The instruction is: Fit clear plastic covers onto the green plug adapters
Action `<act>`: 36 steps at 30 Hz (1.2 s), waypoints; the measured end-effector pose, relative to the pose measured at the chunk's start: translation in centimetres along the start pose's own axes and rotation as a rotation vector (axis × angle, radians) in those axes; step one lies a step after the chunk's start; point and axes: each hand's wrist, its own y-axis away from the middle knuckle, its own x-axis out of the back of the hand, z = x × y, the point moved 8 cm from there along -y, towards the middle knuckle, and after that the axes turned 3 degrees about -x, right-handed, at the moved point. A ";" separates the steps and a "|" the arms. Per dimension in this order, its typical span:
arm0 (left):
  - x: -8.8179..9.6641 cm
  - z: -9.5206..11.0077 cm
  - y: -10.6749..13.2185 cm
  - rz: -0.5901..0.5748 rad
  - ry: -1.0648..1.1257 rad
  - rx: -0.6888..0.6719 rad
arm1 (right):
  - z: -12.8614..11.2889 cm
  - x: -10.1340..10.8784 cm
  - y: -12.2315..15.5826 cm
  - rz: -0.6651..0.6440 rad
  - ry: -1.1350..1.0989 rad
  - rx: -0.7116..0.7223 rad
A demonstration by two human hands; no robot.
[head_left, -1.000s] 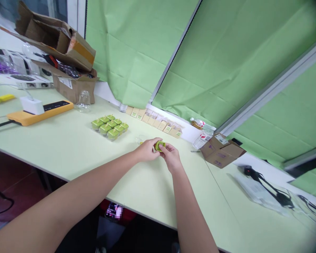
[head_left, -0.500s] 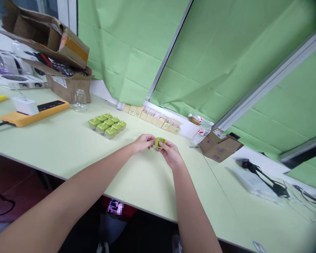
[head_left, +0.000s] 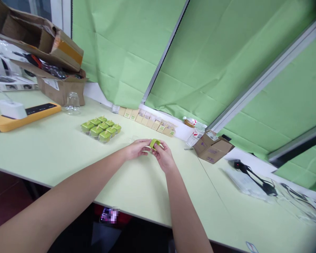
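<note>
My right hand point(head_left: 164, 157) pinches a small hollow green popsicle mold lid point(head_left: 153, 142) above the table, its open side turned partly toward me. My left hand point(head_left: 137, 149) is beside it with fingers stretched out and apart; its fingertips reach the lid's left edge, and whether they touch it is hard to tell. To the left on the table sits a clear popsicle mold point(head_left: 104, 140) with several green lids, each topped by a little stick handle. A faint clear plastic piece point(head_left: 133, 138) lies just behind my left hand.
A yellow power strip point(head_left: 43, 112) with a white plug and a clear cup point(head_left: 72, 104) stand at left by cardboard boxes point(head_left: 61, 89). Small tan boxes point(head_left: 147, 120) line the back. Bottles point(head_left: 194, 137), a carton point(head_left: 213, 147) and black cables point(head_left: 255, 179) are at right.
The view has shifted slightly, moving the scene leftward. The lid has been tilted in my right hand, and my left fingers have straightened and spread beside it.
</note>
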 end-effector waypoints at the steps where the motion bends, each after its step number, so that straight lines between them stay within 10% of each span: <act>1: 0.1 0.0 -0.1 0.007 0.013 -0.005 | 0.1 0.1 -0.1 0.011 0.023 0.001; 9: 3.7 1.1 -1.1 0.298 0.048 -0.130 | -1.8 3.4 -0.3 0.276 0.957 0.339; 13: 4.4 1.2 -1.3 0.315 0.087 -0.142 | 0.4 4.0 -0.9 0.163 1.219 0.256; 36: 3.4 1.3 -1.6 0.210 0.013 -0.261 | -0.8 1.7 -0.3 0.085 0.106 0.101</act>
